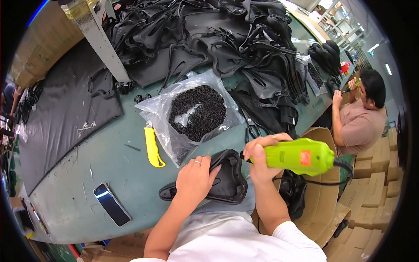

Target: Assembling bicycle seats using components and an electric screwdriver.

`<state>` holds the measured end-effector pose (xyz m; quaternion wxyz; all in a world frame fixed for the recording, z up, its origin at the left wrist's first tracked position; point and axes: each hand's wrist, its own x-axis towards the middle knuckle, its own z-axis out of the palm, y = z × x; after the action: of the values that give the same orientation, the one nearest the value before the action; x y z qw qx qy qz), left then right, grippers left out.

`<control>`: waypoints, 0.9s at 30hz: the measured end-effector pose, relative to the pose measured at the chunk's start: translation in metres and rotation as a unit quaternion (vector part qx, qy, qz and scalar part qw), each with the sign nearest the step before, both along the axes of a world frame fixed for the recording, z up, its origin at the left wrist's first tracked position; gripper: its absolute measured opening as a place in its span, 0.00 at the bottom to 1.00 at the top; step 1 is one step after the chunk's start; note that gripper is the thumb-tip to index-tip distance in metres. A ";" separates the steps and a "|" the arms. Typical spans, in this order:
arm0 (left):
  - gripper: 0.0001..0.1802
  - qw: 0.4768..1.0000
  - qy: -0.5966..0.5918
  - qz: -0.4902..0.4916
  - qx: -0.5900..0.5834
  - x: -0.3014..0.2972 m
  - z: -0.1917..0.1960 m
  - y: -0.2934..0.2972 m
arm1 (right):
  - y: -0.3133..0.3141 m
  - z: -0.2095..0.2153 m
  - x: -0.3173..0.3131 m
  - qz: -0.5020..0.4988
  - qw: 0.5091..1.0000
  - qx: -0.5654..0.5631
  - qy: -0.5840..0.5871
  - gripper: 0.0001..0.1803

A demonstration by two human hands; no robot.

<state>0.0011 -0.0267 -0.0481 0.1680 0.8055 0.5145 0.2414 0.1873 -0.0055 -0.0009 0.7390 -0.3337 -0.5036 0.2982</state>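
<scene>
Upside down at the table's front edge lies a black bicycle saddle [232, 185], its hollow underside facing up. My left hand [193, 179] is closed over its left side, thumb pressed against the rim. A lime-green electric screwdriver [299, 156] with a black cord is gripped in my right hand [262, 158], just right of the saddle. Its tip is hidden by my fingers, so I cannot tell whether it touches the saddle. Beyond the saddle sits an open clear plastic bag [161, 124] filled with small black screws [198, 113].
A yellow-handled knife [152, 146], a phone [112, 204] and scissors [251, 128] lie on the green table [87, 170]. Black saddle parts [218, 43] are heaped at the back. A carton [321, 205] holding saddles stands at right; a co-worker [360, 113] works farther off.
</scene>
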 end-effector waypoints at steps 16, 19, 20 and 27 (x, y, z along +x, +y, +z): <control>0.17 1.000 -0.014 0.003 0.003 0.002 0.001 0.000 | 0.015 -0.015 0.011 0.039 0.890 -0.054 -0.451 0.19; 0.16 1.000 -0.005 0.002 0.004 0.001 -0.001 -0.001 | 0.015 -0.009 0.010 0.108 0.958 -0.124 -0.234 0.25; 0.16 1.000 -0.004 0.004 0.004 0.001 0.000 -0.001 | 0.014 -0.010 0.010 0.129 0.967 -0.164 -0.142 0.19; 0.17 1.000 0.002 0.001 -0.001 0.002 0.004 -0.002 | 0.014 -0.020 0.017 0.117 0.982 -0.139 -0.054 0.21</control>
<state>0.0030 -0.0284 -0.0438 0.1677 0.8051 0.5162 0.2393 0.2045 0.0089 -0.0206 0.6169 -0.3876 -0.5320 0.4315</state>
